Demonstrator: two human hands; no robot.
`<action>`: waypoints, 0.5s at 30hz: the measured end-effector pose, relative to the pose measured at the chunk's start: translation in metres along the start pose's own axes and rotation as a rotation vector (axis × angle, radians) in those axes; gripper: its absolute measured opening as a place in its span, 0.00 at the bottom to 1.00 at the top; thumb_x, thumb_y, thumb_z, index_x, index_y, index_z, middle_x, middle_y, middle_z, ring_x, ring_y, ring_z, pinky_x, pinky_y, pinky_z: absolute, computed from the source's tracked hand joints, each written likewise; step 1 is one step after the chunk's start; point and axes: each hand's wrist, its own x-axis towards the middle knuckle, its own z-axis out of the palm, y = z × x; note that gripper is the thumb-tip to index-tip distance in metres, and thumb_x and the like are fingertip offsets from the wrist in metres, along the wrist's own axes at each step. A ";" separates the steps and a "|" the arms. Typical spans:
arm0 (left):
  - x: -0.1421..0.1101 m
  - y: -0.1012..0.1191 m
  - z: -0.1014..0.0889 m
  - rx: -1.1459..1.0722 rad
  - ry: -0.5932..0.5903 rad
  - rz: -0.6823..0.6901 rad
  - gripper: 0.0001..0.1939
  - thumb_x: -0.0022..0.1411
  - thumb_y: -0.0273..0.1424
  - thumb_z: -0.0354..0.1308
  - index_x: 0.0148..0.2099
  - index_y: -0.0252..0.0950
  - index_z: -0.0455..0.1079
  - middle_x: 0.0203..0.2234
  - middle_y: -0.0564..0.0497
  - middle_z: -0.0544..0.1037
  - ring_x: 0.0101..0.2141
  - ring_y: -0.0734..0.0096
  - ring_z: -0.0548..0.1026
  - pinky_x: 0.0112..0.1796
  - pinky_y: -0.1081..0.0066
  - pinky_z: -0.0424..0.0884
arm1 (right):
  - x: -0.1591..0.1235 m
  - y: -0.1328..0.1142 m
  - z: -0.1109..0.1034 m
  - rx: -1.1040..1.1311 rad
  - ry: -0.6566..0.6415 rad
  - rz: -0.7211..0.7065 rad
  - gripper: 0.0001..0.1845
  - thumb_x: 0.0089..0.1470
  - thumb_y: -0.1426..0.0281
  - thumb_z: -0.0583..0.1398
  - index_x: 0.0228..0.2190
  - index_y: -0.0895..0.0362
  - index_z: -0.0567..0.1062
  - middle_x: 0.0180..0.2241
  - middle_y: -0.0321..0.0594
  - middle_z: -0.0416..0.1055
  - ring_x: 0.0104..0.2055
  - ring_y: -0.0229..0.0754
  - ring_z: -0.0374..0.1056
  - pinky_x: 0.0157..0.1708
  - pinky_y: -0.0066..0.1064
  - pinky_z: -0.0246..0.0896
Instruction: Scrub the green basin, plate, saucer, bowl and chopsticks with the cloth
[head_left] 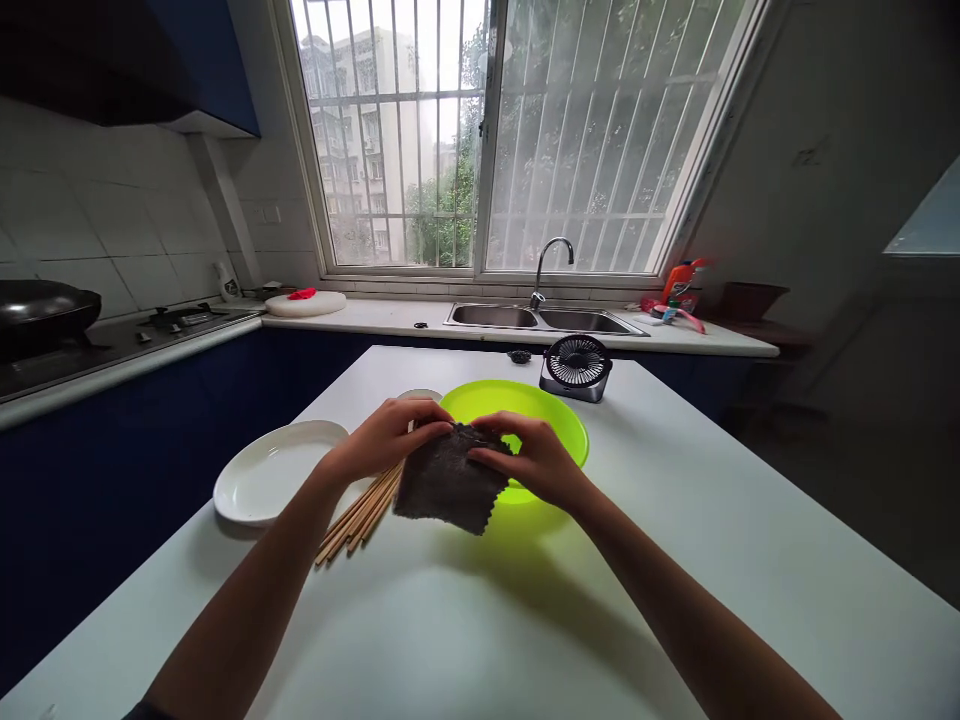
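Observation:
Both my hands hold a dark grey cloth (444, 485) by its top edge, just over the near rim of a lime green bowl (525, 410). My left hand (390, 437) pinches the cloth's upper left corner, fingers closed. My right hand (525, 458) grips the upper right part, fingers curled on it. The cloth hangs down toward me with a zigzag lower edge. Under my left wrist lie several wooden chopsticks (360, 515) on the white table (465, 620). A white plate (274, 470) sits to the left of them.
A small black fan (576, 366) stands behind the bowl. Beyond the table are a steel sink with a tap (544, 318), a white board with something red (306, 301), and a stove with a black pan (45, 310) at left. Spray bottles (679, 290) stand right of the sink.

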 end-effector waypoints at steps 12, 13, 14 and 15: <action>0.024 -0.034 0.044 -0.665 -0.159 -0.170 0.22 0.54 0.40 0.69 0.49 0.35 0.77 0.43 0.43 0.81 0.44 0.59 0.77 0.46 0.62 0.71 | 0.002 0.033 -0.045 0.277 0.178 0.224 0.21 0.38 0.55 0.73 0.31 0.57 0.81 0.33 0.43 0.79 0.35 0.47 0.75 0.38 0.39 0.70; 0.024 -0.036 0.047 -0.727 -0.175 -0.200 0.22 0.53 0.40 0.69 0.47 0.34 0.77 0.41 0.43 0.82 0.42 0.60 0.78 0.45 0.63 0.72 | 0.002 0.034 -0.048 0.290 0.177 0.240 0.23 0.38 0.55 0.74 0.33 0.57 0.81 0.34 0.43 0.79 0.36 0.48 0.75 0.39 0.40 0.70; 0.025 -0.038 0.049 -0.774 -0.180 -0.228 0.21 0.52 0.40 0.70 0.45 0.33 0.78 0.38 0.43 0.82 0.40 0.61 0.78 0.44 0.63 0.72 | 0.002 0.034 -0.050 0.302 0.168 0.255 0.24 0.38 0.55 0.74 0.35 0.57 0.82 0.36 0.44 0.79 0.38 0.49 0.75 0.40 0.41 0.70; 0.026 -0.040 0.052 -0.806 -0.170 -0.249 0.20 0.50 0.40 0.71 0.42 0.32 0.78 0.36 0.44 0.82 0.39 0.62 0.78 0.43 0.64 0.72 | 0.002 0.034 -0.052 0.310 0.150 0.268 0.25 0.38 0.55 0.74 0.37 0.57 0.82 0.38 0.45 0.79 0.40 0.50 0.75 0.41 0.41 0.70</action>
